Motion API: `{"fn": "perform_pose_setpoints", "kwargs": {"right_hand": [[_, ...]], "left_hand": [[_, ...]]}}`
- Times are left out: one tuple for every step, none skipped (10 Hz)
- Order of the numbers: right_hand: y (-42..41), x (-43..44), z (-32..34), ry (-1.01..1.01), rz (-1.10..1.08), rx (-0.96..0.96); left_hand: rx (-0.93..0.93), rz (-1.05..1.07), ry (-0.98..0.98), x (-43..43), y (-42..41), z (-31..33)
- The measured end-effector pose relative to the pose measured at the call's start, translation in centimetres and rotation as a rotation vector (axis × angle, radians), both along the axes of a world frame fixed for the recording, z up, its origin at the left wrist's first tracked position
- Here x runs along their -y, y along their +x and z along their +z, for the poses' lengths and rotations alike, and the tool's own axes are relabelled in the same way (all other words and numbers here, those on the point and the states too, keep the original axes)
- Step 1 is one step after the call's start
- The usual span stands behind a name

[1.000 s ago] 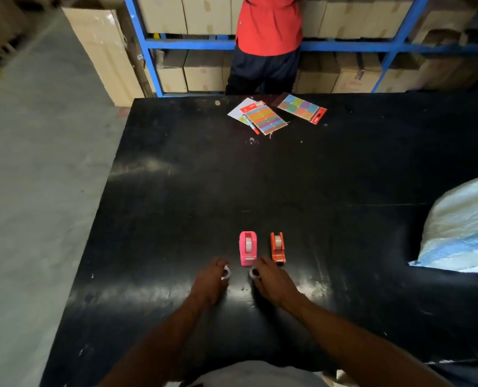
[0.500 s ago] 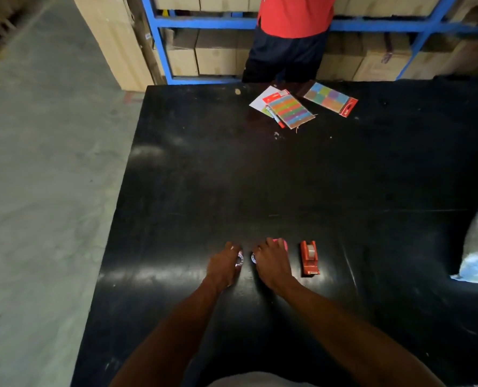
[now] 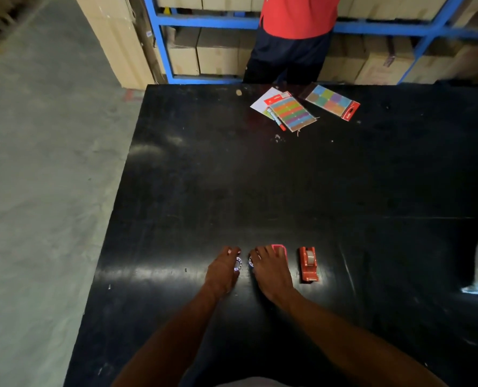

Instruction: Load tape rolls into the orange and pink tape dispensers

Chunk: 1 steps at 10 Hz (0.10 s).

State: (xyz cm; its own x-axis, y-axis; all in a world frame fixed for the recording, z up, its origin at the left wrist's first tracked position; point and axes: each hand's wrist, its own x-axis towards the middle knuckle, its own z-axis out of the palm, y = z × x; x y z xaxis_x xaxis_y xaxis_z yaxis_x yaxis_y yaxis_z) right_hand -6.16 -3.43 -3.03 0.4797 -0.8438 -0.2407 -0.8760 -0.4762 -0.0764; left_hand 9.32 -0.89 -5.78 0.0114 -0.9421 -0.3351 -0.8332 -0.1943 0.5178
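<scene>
Left hand (image 3: 221,272) grips a tape roll (image 3: 238,264) on the table (image 3: 232,177); right hand (image 3: 271,270) grips a second roll (image 3: 251,261). Pink dispenser (image 3: 281,251) sits partly under the right hand's fingers, orange dispenser (image 3: 309,264) just right of it.

The orange dispenser (image 3: 308,264) stands on the table with a roll inside. The pink dispenser (image 3: 281,251) is mostly hidden just left of it. Two small tape rolls (image 3: 238,264) lie side by side further left
</scene>
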Motion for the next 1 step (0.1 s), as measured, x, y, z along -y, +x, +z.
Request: {"fn": "perform_pose_setpoints", "kwargs": {"right_hand": [[-1.88, -2.14, -0.14, -0.077, 0.009, 0.053]], "left_hand": [[0.023, 0.098, -0.066, -1.1, -0.13, -0.32]]}}
